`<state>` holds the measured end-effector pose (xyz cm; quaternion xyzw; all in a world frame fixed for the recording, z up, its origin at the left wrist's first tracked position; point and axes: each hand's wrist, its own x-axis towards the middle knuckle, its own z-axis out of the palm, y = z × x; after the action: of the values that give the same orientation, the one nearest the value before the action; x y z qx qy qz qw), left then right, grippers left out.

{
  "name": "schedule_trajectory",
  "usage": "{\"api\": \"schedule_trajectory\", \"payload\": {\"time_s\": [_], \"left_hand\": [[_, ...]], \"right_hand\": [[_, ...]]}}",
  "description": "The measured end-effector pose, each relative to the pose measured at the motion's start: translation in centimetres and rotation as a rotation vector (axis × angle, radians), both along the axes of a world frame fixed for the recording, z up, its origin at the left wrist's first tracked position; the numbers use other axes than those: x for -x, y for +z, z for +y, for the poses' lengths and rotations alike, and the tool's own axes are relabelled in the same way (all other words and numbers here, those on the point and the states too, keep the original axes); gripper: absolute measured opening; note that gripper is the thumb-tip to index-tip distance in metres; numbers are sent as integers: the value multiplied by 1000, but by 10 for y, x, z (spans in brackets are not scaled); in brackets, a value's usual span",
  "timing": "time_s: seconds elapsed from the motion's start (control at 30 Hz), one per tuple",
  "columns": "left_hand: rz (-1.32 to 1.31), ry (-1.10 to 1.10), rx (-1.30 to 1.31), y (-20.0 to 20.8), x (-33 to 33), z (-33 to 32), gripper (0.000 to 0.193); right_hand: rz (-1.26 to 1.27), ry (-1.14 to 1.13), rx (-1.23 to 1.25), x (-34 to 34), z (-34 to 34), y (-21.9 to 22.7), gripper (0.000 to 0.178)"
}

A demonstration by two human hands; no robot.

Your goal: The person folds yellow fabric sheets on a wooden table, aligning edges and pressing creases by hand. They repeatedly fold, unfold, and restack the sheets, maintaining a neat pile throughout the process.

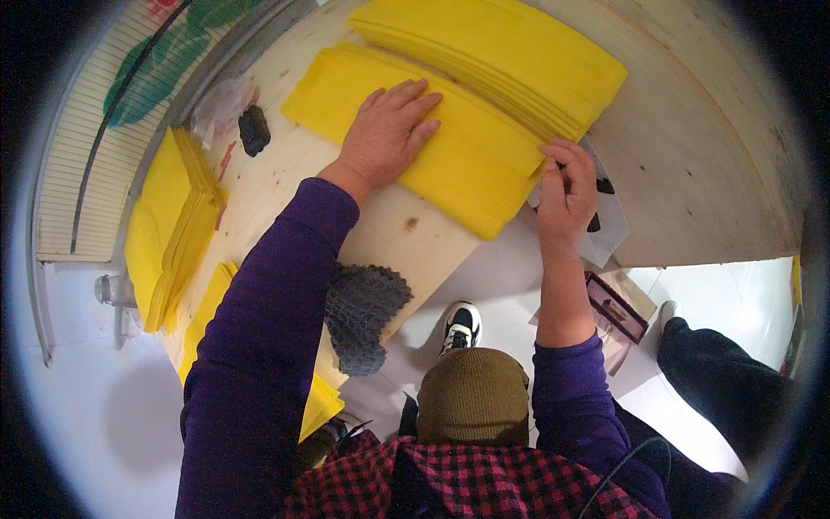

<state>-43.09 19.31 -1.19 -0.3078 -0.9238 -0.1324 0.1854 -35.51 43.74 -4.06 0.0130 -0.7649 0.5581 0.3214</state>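
Observation:
In front of me a stack of folded yellow fabric sheets (467, 169) lies on a pale wooden table. My left hand (389, 130) rests flat on its top, fingers stretched out. At the stack's right end my right hand (566, 195) has its fingers curled, with thumb and forefinger pinching the edge of a sheet. Just behind, and close against it, lies a second, thicker yellow stack (493, 56) with its layered edges facing me.
More yellow stacks sit at the left (169, 225) and lower left (320, 406). A grey textured cloth (367, 316) hangs near the table's front edge. A small black object (253, 130) lies beside clear plastic (220, 108). Another person's dark-clothed leg (722, 381) shows at right.

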Motion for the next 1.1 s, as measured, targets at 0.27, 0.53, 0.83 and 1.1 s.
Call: {"api": "schedule_trajectory", "payload": {"time_s": [0.27, 0.53, 0.83, 1.1], "left_hand": [[10, 2, -2, 0, -2, 1, 37], [41, 3, -49, -3, -1, 0, 35], [147, 8, -67, 15, -1, 0, 35], [101, -157, -117, 51, 63, -18, 36]], "right_hand": [[-196, -1, -810, 13, -12, 40, 18], [-341, -10, -993, 24, -21, 53, 15], [-364, -22, -929, 25, -23, 57, 15], [-305, -21, -957, 20, -21, 58, 12]]}}
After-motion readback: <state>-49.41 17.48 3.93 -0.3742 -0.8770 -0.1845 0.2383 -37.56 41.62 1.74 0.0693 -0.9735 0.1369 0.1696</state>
